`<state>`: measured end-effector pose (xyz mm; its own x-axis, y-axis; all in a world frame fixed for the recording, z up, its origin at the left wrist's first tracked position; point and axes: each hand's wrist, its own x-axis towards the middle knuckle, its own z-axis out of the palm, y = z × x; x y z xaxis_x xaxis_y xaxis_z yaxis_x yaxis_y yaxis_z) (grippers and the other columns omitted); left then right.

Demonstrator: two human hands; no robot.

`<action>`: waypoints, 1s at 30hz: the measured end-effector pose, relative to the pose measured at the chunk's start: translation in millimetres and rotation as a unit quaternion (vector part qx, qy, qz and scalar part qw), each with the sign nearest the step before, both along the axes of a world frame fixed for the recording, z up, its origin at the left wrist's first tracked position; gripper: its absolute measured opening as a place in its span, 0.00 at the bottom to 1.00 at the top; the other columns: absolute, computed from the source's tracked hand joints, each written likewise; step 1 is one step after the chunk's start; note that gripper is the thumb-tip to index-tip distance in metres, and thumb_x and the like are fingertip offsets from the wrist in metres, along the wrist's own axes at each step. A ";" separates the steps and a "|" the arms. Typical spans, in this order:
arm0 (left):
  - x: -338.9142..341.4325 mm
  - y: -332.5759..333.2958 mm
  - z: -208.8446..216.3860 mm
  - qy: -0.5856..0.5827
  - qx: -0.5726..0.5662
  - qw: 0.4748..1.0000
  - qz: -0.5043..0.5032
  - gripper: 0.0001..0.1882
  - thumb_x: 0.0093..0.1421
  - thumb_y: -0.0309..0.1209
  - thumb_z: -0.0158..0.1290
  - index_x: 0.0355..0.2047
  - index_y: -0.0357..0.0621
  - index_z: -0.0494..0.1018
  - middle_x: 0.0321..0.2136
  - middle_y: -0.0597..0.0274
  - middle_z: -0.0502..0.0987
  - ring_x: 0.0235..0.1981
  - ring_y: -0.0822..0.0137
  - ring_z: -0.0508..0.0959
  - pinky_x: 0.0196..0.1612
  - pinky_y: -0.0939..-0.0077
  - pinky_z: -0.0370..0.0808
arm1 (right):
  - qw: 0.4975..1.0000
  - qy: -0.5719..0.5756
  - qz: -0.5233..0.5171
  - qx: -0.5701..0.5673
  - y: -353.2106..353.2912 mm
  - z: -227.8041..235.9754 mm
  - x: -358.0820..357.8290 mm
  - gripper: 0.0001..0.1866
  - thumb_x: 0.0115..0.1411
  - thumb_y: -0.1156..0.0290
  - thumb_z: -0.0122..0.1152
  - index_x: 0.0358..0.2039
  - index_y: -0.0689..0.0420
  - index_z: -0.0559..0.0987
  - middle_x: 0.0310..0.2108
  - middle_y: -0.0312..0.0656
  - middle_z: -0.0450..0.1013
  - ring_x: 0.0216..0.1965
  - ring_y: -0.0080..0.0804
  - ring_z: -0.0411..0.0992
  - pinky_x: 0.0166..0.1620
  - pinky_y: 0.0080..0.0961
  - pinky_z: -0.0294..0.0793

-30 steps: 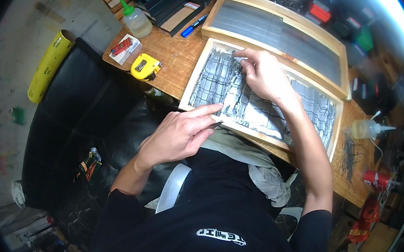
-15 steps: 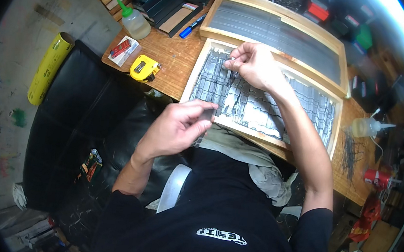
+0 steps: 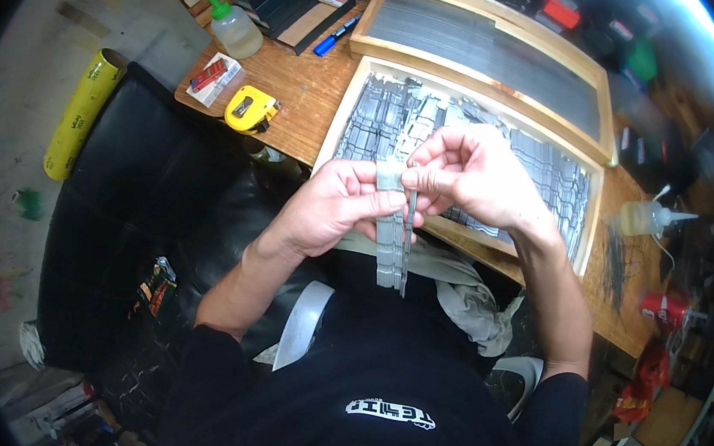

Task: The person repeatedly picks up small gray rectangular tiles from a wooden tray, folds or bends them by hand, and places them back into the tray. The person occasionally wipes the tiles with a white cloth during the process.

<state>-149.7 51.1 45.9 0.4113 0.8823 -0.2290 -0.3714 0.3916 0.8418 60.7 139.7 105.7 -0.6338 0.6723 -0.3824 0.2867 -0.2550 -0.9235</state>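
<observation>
The bundle of thin grey strips (image 3: 389, 256) hangs upright between the person's 2 hands, above the lap and just in front of the near edge of the tray. Its face is pale and shiny, crossed by uneven dark lines where the pieces seem to meet, and a narrow strip (image 3: 406, 258) stands edge-on at its right side; whether they touch all along cannot be told. The left hand (image 3: 324, 207) grips the bundle, thumb across its face; the right hand (image 3: 477, 179) pinches the narrow strip near the top. The step in hand appears to be lining up or sorting the strips; the next move likely calls for a light, steady pinch with the edges kept even. Beyond lies a wooden tray (image 3: 344, 112) of similar grey pieces, and behind that a wooden frame (image 3: 507, 93) around a dark, ribbed panel.
</observation>
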 end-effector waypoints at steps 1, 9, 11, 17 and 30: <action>5.5 -4.1 1.7 0.014 -0.004 1.000 -0.010 0.14 0.71 0.26 0.55 0.53 0.31 0.77 0.40 0.47 0.86 0.37 0.59 0.89 0.36 0.78 0.87 | 1.000 -0.006 -0.016 -0.006 -7.6 -4.8 4.6 0.08 0.63 0.74 0.72 0.40 0.63 0.83 0.27 0.38 0.82 0.27 0.19 0.80 0.31 0.17 0.81; 50.0 -50.4 -19.6 -0.025 -0.083 0.996 0.005 0.14 0.69 0.26 0.59 0.53 0.32 0.77 0.38 0.49 0.86 0.37 0.57 0.89 0.38 0.72 0.88 | 0.963 0.003 -0.089 0.253 -87.4 -34.5 57.2 0.19 0.62 0.73 0.74 0.46 0.68 0.74 0.30 0.43 0.76 0.26 0.25 0.80 0.30 0.20 0.79; 61.7 -61.1 -22.6 -0.048 -0.110 0.992 0.024 0.14 0.69 0.24 0.59 0.53 0.33 0.77 0.40 0.48 0.85 0.42 0.55 0.88 0.42 0.67 0.89 | 0.972 0.001 0.021 0.234 -114.6 -32.8 93.8 0.20 0.59 0.71 0.77 0.44 0.65 0.75 0.32 0.43 0.77 0.32 0.30 0.83 0.31 0.22 0.81; 114.9 -70.6 -46.3 -0.055 -0.199 0.977 -0.045 0.14 0.68 0.21 0.59 0.53 0.35 0.76 0.44 0.47 0.85 0.45 0.53 0.87 0.47 0.62 0.88 | 0.985 0.067 -0.014 0.155 -209.6 -87.4 153.1 0.12 0.59 0.80 0.72 0.44 0.63 0.85 0.37 0.46 0.84 0.37 0.34 0.85 0.39 0.25 0.84; 182.2 -41.5 -63.4 0.026 -0.225 0.954 -0.197 0.13 0.69 0.29 0.60 0.52 0.36 0.78 0.43 0.51 0.86 0.45 0.56 0.87 0.47 0.61 0.87 | 0.917 0.093 -0.313 0.229 -285.3 -146.0 148.3 0.14 0.56 0.81 0.76 0.44 0.64 0.87 0.36 0.48 0.86 0.35 0.34 0.86 0.39 0.23 0.84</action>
<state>32.5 9.6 -17.5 0.6690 0.4688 -0.5768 -0.0824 0.8180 0.5693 209.0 -145.6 -40.3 -0.0935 0.9899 0.1066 0.0434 0.1110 -0.9929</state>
